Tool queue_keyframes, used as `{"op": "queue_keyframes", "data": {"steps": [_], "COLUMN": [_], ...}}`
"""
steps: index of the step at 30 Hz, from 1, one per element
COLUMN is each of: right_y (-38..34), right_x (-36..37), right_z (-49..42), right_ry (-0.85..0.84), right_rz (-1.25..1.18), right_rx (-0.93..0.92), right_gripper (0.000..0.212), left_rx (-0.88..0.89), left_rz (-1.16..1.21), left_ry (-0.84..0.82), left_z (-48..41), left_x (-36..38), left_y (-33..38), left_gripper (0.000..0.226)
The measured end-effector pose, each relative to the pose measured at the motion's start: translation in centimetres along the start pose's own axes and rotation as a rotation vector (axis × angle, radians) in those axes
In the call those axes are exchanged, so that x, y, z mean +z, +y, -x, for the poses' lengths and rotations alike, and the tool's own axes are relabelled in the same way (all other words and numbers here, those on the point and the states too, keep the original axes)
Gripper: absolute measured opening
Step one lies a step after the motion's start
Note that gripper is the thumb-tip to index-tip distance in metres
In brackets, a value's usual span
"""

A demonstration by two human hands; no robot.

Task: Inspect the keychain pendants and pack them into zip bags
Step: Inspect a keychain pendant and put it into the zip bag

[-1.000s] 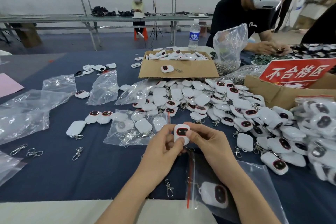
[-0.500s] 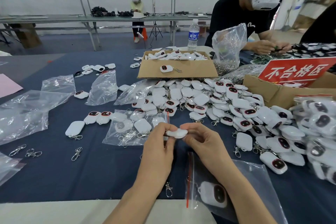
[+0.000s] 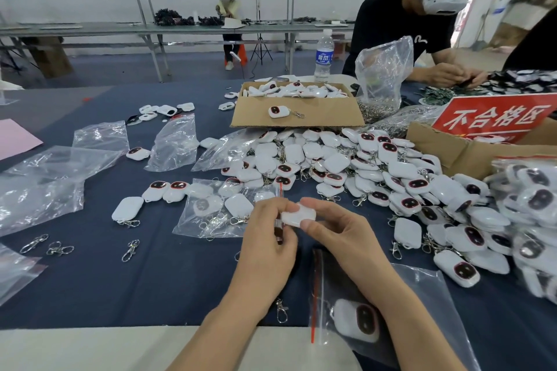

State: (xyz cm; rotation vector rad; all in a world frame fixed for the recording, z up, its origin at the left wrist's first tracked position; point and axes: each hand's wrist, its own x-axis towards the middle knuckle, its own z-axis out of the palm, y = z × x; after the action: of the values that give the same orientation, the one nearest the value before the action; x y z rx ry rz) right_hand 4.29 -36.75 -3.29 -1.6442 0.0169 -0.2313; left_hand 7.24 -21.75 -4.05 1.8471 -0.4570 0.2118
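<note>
Above the blue counter [image 3: 150,280] a white keychain pendant [image 3: 298,214] is pinched by left grip [image 3: 268,238] and right grip [image 3: 337,235], so its apparently hidden face could be left unchecked.

Blue-clothed table [image 3: 150,286], pendant heap [image 3: 361,166], zip bags [image 3: 42,190], clasps [image 3: 130,250]

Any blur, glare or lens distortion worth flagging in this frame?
Head view: wide-angle bending toward the edges; bagged pendants at far right are smeared; glare streaks the empty zip bags at left; the pendant held by left hand and right hand is fairly sharp.
</note>
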Motion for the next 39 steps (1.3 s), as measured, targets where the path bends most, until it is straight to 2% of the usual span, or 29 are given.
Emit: {"op": "queue_keyframes", "data": {"steps": [4,7,19,24,29,33,39], "right_y": [0.1,0.1,-0.1,-0.5,-0.7,-0.7,-1.0], "right_x": [-0.4,-0.4,-0.3,0.0,0.3,0.5,0.6], "right_z": [0.0,0.0,0.2,0.3,0.1,0.0,0.1], "right_ry": [-0.015,-0.007,-0.008,0.002,0.105,0.124,0.109], "right_rz": [-0.110,-0.140,-0.222,-0.208,-0.148,-0.082,-0.072], "right_rx": [0.030,0.041,0.045,0.035,0.063,0.110,0.131], "right_gripper": [0.054,0.049,0.031,0.027,0.042,0.053,0.043], "left_rx": [-0.163,-0.158,-0.160,-0.187,-0.056,-0.072,-0.131], "left_rz": [0.162,0.127,0.150,0.193,0.115,0.083,0.156], "left_ry": [-0.067,-0.079,-0.033,-0.072,-0.187,-0.152,-0.156], "left_z": [-0.3,-0.5,-0.4,-0.1,0.3,0.1,0.1], "left_x": [0.0,-0.2,-0.3,-0.1,-0.2,-0.1,-0.2], "left_y": [0.2,0.1,-0.2,-0.1,0.5,0.3,0.5], "left_gripper": [0.032,0.023,0.024,0.022,0.032,0.038,0.046]}}
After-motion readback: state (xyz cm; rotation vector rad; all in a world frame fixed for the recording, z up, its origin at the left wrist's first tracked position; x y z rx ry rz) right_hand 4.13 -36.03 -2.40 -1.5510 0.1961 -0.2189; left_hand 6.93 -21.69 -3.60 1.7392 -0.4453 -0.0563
